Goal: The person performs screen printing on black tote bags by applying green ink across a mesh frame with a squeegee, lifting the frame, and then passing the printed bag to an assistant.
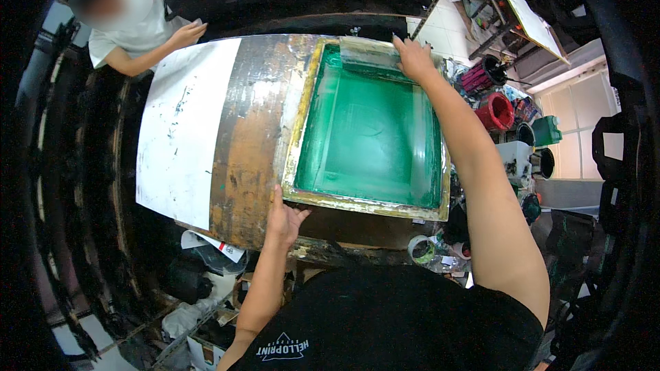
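Note:
A screen printing frame (371,207) with a yellow-stained rim lies on a worn brown board (247,130). Green ink coats its mesh. Along the far inside edge rests a wide squeegee (368,57) with a pale, ink-smeared top and green on its lower part. My right hand (416,60) is closed over the squeegee's right end, its fingertips curled over the far side. At the frame's near left corner, my left hand (283,223) takes hold, one finger up along the left side and another digit by the near edge. Part of its grip is hidden.
A white sheet (182,124) covers the board's left part. Beyond the far left corner stands a person (134,27) in a pale shirt. Ink-stained buckets, including a red bucket (496,111), crowd the right side. A tape roll (421,250) sits near my body.

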Tool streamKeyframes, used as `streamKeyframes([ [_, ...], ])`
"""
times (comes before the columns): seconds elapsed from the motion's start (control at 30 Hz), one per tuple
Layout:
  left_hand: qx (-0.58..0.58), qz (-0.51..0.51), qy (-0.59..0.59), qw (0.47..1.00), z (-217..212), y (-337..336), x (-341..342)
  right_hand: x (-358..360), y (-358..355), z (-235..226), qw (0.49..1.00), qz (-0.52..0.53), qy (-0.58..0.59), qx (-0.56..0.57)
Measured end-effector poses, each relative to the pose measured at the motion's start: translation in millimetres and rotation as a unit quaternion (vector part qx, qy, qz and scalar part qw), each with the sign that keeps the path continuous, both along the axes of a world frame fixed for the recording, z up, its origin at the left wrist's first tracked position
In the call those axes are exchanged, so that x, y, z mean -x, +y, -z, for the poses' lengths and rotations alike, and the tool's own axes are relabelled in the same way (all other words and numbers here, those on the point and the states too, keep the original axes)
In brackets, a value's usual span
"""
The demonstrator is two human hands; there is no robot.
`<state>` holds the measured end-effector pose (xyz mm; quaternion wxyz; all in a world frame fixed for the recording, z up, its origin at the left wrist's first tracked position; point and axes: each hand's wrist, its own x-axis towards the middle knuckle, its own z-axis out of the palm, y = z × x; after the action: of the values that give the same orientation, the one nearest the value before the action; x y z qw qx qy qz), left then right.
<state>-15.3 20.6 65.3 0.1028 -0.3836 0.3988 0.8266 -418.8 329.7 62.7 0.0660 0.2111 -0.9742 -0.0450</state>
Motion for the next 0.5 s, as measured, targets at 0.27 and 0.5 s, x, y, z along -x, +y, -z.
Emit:
streamKeyframes([
  [0.27,0.004,0.014,-0.014,1.000,7,-2,-2,-12,10,12,1.000,0.012,0.005,0.011],
  [0.5,-0.022,0.040,0.028,0.999,12,-8,-1,-34,11,35,0.994,-0.002,0.105,0.025],
])
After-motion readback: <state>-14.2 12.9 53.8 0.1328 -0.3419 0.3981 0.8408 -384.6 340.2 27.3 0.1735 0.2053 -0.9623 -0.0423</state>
